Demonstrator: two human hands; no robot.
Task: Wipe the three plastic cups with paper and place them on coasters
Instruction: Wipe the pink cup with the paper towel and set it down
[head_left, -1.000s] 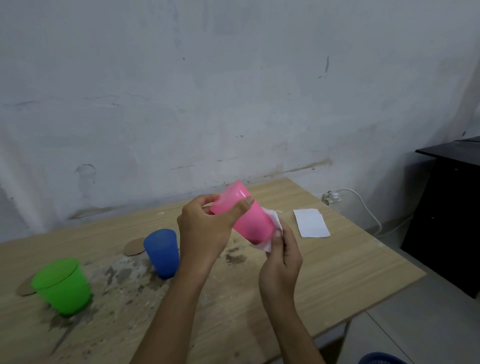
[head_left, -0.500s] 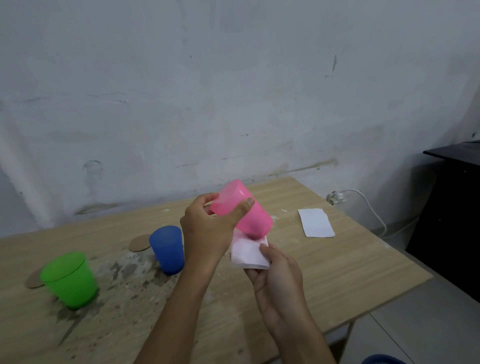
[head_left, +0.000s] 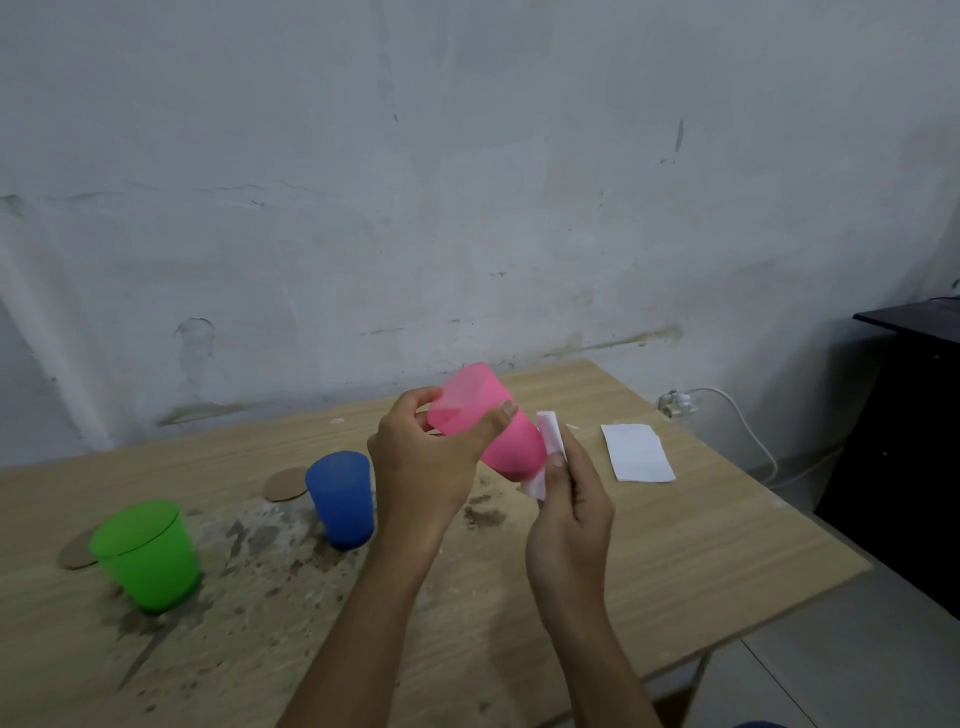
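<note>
My left hand (head_left: 423, 467) grips a pink plastic cup (head_left: 485, 421) above the wooden table (head_left: 701, 545), tilted with its base up to the left. My right hand (head_left: 569, 499) pinches a folded white paper (head_left: 548, 457) against the cup's right side near its rim. A blue cup (head_left: 340, 499) stands upside down on the table left of my hands, with a round cardboard coaster (head_left: 285, 483) behind it. Farther left a green cup (head_left: 148, 553) stands upside down, partly hiding a second coaster (head_left: 75, 551).
Another white paper sheet (head_left: 639, 452) lies flat at the table's right rear. The tabletop's middle is stained and gritty. A dark cabinet (head_left: 909, 415) stands to the right, and a white cable with plug (head_left: 685, 402) runs along the wall.
My right hand lifted the paper from under the cup's rim up to its right side. The pink cup stayed in my left hand.
</note>
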